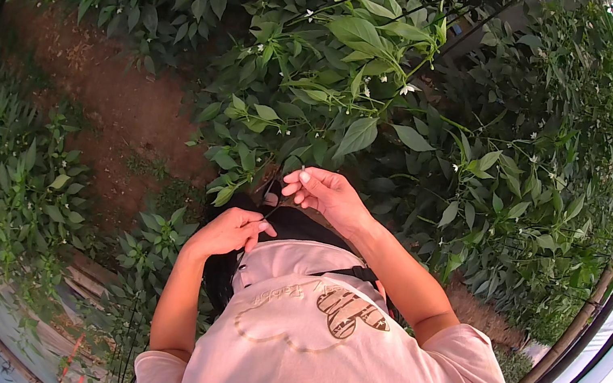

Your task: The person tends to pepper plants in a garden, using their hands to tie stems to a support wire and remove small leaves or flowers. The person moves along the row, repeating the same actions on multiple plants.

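Note:
My left hand is in front of my waist, thumb and forefinger closed on a thin dark string. Higher and to the right, my right hand has its thumb and forefinger pinched together, with a small thin tip showing above them; whether this is the string's end cannot be told. The string runs up from the left fingers, passing close to the right fingertips. Just beyond both hands stands a leafy pepper plant with small white flowers.
More flowering pepper plants grow on both sides. A bare soil path runs at the left. Dark strings cross the foliage at the top. Curved poles and white plastic sheeting stand at the right.

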Demonstrator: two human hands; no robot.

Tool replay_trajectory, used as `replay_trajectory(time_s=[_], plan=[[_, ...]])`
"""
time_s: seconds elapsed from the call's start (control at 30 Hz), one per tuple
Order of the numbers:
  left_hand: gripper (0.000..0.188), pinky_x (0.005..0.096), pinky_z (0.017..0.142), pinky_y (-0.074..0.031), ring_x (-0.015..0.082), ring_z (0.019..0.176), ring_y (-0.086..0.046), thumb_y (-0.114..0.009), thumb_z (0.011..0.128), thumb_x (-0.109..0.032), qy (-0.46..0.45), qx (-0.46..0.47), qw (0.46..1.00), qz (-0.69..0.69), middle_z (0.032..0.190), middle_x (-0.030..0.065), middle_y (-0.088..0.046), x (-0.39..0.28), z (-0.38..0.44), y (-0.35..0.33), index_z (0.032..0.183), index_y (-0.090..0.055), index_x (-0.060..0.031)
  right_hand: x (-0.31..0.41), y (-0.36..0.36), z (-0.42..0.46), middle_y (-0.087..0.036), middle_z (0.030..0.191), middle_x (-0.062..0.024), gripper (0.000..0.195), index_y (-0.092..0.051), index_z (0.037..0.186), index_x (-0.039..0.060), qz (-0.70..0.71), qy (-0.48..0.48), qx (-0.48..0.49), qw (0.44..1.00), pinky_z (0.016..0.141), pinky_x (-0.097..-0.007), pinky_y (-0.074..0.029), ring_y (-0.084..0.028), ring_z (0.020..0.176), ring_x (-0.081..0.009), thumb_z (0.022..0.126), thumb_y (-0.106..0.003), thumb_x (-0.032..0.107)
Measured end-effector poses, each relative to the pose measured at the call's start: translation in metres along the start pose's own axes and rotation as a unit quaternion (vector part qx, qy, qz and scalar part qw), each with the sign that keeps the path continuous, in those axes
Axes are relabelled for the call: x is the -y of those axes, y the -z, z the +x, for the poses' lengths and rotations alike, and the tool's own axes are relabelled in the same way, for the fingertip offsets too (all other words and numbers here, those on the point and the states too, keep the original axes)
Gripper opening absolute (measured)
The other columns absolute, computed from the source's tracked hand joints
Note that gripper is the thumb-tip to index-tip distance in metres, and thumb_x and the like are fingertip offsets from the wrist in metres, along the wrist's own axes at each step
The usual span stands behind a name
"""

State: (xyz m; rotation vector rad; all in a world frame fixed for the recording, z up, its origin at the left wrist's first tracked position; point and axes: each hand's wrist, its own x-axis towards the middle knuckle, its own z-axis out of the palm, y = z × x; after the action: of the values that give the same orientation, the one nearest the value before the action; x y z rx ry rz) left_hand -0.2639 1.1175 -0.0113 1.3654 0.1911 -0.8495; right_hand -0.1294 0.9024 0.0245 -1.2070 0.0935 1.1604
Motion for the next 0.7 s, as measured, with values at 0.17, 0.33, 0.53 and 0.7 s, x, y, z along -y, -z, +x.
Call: replay_trajectory(time_s=[0.17, 0.33, 0.53, 0.7], plan=[[0.028, 0.0227, 0.056, -0.042, 0.0057, 0.057, -0.047, -0.055, 0.106, -0.019, 0.01, -0.004, 1.0, 0.009, 0.072, 0.0006, -0.068, 0.002, -0.029, 0.034, 0.116, -0.074, -0.001, 0.051, 0.01, -0.043, -0.074, 0.11, -0.0033, 0.029, -0.07, 0.126, 0.0022, -0.051, 0.138, -0.118, 0.982, 0.083, -0.0217, -0.053, -0.064, 0.089, -0.0055, 0.105, -0.062, 0.02], [0.023, 0.0263, 0.074, -0.045, 0.0109, 0.081, -0.052, -0.061, 0.101, -0.014, -0.07, 0.055, 0.993, 0.075, 0.09, 0.0007, -0.06, -0.011, -0.025, 0.07, 0.116, -0.077, -0.0045, 0.059, 0.02, -0.066, -0.074, 0.105, -0.003, 0.031, -0.068, 0.128, 0.0012, 0.042, 0.219, -0.267, 0.938, 0.077, -0.0194, -0.054, -0.066, 0.085, -0.0056, 0.104, -0.063, 0.02], [0.022, 0.0292, 0.078, -0.045, 0.0153, 0.083, -0.053, -0.066, 0.099, -0.019, -0.041, 0.121, 0.963, 0.236, 0.086, 0.0019, -0.054, -0.039, -0.019, 0.124, 0.114, -0.079, -0.0093, 0.049, 0.017, -0.078, -0.074, 0.106, -0.0037, 0.035, -0.065, 0.13, 0.001, 0.144, 0.297, -0.358, 0.873, 0.073, -0.018, -0.053, -0.066, 0.084, -0.0061, 0.104, -0.062, 0.024], [0.031, 0.0319, 0.075, -0.05, 0.0179, 0.079, -0.06, -0.074, 0.092, -0.021, -0.034, 0.05, 0.937, 0.343, 0.091, 0.0062, -0.064, -0.09, -0.032, 0.132, 0.118, -0.074, -0.0041, 0.04, -0.012, -0.064, -0.075, 0.094, -0.0076, 0.015, -0.074, 0.104, 0.0025, 0.126, 0.331, -0.385, 0.852, 0.07, -0.0201, -0.054, -0.067, 0.076, -0.008, 0.095, -0.076, 0.014]])
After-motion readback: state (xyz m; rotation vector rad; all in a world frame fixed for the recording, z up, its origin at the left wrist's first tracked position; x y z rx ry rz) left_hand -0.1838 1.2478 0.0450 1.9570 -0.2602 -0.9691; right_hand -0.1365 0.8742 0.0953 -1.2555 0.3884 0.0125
